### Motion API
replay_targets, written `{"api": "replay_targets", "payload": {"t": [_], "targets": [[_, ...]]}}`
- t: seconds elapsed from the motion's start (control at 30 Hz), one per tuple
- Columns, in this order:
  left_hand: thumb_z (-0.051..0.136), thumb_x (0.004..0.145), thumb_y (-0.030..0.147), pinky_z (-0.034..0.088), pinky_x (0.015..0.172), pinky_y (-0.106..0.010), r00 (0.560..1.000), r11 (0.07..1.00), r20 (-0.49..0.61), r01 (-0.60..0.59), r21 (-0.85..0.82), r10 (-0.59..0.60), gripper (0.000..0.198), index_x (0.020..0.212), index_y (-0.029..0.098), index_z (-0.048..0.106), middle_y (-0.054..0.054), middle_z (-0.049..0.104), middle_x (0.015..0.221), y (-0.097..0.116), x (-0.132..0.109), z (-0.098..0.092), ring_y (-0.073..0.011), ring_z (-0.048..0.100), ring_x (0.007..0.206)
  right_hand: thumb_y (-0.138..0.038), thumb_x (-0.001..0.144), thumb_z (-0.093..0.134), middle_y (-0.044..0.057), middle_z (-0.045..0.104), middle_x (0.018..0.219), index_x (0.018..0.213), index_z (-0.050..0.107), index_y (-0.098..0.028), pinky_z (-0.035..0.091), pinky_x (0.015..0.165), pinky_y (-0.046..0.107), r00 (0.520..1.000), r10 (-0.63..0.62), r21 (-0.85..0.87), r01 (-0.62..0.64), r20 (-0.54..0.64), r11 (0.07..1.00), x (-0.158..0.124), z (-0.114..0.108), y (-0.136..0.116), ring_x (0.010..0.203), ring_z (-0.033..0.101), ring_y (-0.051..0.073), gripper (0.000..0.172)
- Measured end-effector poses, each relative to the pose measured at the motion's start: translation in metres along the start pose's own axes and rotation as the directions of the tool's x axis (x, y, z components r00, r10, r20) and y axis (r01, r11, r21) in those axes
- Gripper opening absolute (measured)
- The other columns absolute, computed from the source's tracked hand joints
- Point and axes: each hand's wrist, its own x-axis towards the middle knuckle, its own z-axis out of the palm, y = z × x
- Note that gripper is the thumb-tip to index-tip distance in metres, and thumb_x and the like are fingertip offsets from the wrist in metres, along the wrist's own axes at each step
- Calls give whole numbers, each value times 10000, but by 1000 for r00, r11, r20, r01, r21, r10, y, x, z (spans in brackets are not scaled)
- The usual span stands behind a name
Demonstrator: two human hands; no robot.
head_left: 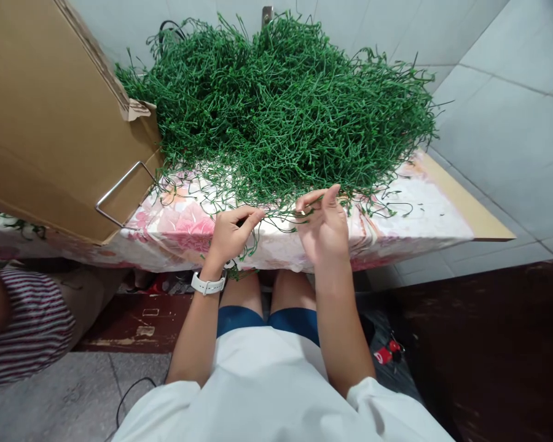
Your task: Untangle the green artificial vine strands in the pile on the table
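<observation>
A large tangled heap of thin green stems (295,110) with small tips covers the table's far side. In front of it, my left hand (235,233) is closed, thumb and forefinger pinching a few green stems (281,215) that stretch toward the right. More stems dangle below that hand. My right hand (325,230) is palm up, thumb raised apart from the curved fingers. Those stems reach its fingers; whether any are gripped between them is hard to see. A white watch (209,286) is on my left wrist.
A floral tablecloth (415,215) covers the table, with loose stems scattered over it. At left stand a big cardboard box (50,123) and a bent metal wire frame (120,190). A person in a striped garment (25,325) is at the left edge. A tiled wall (511,135) rises at right.
</observation>
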Motion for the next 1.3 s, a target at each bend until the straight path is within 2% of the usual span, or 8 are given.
{"api": "replay_targets", "payload": {"t": [0.23, 0.37, 0.57, 0.67, 0.73, 0.83, 1.07, 1.3], "targets": [[713, 888, 432, 358, 554, -233, 999, 999, -34, -15, -33, 14, 357, 666, 154, 695, 18, 534, 573, -4, 3, -9, -84, 448, 559, -594, 677, 916, -58, 396, 575, 560, 538, -212, 436, 537, 232, 967, -171, 70, 187, -188, 980, 5, -32, -33, 531, 405, 83, 550], [736, 852, 579, 289, 431, -224, 996, 976, -56, 56, -212, -70, 449, 677, 170, 673, 47, 448, 496, -9, 6, -18, -65, 370, 436, -572, 856, 779, -47, 325, 571, 565, 607, -234, 473, 531, 232, 879, -356, 5, 377, -316, 926, 3, -60, -77, 534, 419, 105, 478], [761, 804, 655, 293, 387, -202, 992, 965, -77, 78, -252, -100, 500, 701, 169, 704, 48, 454, 486, -7, 6, -19, -57, 393, 406, -675, 871, 705, -52, 261, 447, 530, 571, -276, 423, 495, 298, 870, -443, -86, 469, 214, 879, 29, -37, -88, 438, 306, 138, 542], [768, 781, 680, 295, 383, -195, 989, 959, -89, 91, -267, -119, 527, 691, 168, 688, 53, 448, 483, -6, 6, -17, -52, 389, 400, -749, 840, 687, -15, 531, 575, 696, 685, -308, 487, 601, 330, 831, -478, -195, 538, 284, 820, 83, -23, -76, 540, 460, 149, 464], [768, 779, 684, 285, 378, -195, 988, 957, -99, 90, -277, -121, 529, 690, 170, 678, 56, 445, 478, -6, 6, -17, -50, 386, 390, -780, 788, 718, 47, 720, 948, 999, 747, -359, 541, 824, 371, 864, -454, -507, 497, 217, 704, 116, -22, -70, 886, 623, 202, 472], [758, 790, 681, 273, 370, -199, 988, 957, -115, 72, -282, -108, 525, 692, 172, 673, 59, 435, 470, -6, 7, -17, -51, 383, 377, -688, 708, 851, 90, 681, 1256, 1195, 725, -315, 493, 1018, 460, 865, -453, -751, 442, 214, 490, 127, -25, -63, 1206, 578, 280, 626], [726, 846, 637, 279, 382, -202, 996, 962, -74, 36, -272, -58, 511, 660, 171, 627, 53, 436, 499, -10, 7, -16, -52, 404, 395, -506, 971, 659, 43, 746, 909, 991, 776, -223, 483, 724, 312, 872, -45, -631, 387, 487, 672, 34, -11, -37, 779, 627, 155, 307], [715, 860, 618, 292, 427, -228, 997, 967, -69, 17, -253, -36, 501, 653, 170, 630, 44, 446, 520, -6, 5, -17, -61, 385, 439, -620, 970, 603, -40, 392, 605, 641, 483, -197, 277, 578, 287, 827, 92, -616, 333, 554, 714, 21, 3, -22, 589, 331, 99, 549]]}}
